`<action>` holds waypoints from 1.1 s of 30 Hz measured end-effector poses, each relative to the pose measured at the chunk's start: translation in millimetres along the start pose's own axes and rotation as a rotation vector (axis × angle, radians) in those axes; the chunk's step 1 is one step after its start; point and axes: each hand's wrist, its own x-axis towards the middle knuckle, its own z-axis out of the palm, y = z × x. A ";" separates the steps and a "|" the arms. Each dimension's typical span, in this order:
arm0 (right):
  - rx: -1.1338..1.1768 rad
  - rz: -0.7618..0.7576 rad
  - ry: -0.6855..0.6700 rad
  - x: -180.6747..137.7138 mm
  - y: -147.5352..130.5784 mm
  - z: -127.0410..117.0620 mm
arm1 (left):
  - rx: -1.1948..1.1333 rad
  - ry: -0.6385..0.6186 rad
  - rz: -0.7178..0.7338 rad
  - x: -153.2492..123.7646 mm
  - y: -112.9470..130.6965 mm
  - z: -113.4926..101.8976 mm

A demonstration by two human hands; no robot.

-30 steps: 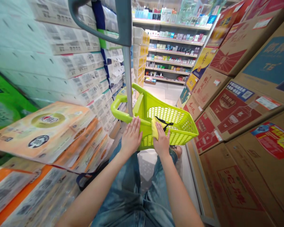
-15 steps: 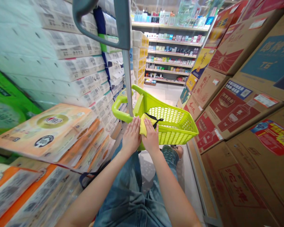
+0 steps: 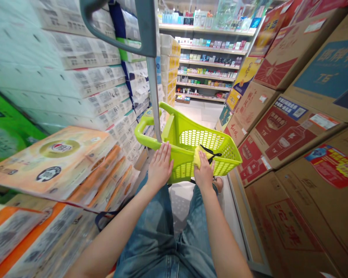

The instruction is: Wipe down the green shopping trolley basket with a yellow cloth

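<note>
Basket (image 3: pixel 208 141), lime green, stands in a narrow aisle with both hands at its near rim.

The left hand (image 3: pixel 160 165) lies flat and open on the rim beside the grey pole (image 3: pixel 153 104), fingers spread and holding nothing. The right hand (image 3: pixel 204 172) presses a yellow cloth (image 3: pixel 199 156) against the rim, fingers stretched over it. Stacked packs (image 3: pixel 84 81) crowd the left edge and cartons (image 3: pixel 281 127) lean in on the right, leaving a slim strip of floor (image 3: pixel 201 112) open ahead to the shelves (image 3: pixel 211 61). One blue carton reads "T6"; the other print is too blurred to read.
</note>
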 end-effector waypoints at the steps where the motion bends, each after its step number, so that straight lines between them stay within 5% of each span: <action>1: 0.019 -0.050 -0.031 1.3 -14.0 3.8 | 0.002 -0.002 0.001 0.0 -0.2 -0.8; 7: 0.073 -0.272 -0.114 2.1 -63.5 20.6 | -0.008 -0.012 0.023 0.0 -1.1 -4.3; 16: -0.002 -0.080 0.005 -5.5 30.9 -2.9 | -0.024 0.011 0.004 0.3 1.1 -0.8; 19: 0.007 0.020 0.062 -5.3 42.6 -5.7 | -0.019 0.008 -0.003 -0.1 1.4 -0.4; 22: 0.011 0.052 0.068 -0.9 19.4 2.4 | -0.007 0.004 -0.003 0.1 1.3 -0.2; 28: 0.100 -0.241 -0.095 8.1 -65.6 22.9 | 0.007 -0.022 0.016 0.2 -0.5 -3.8; 33: 0.099 -0.276 -0.100 4.8 -53.8 19.4 | 0.014 -0.013 0.013 0.1 0.5 -5.3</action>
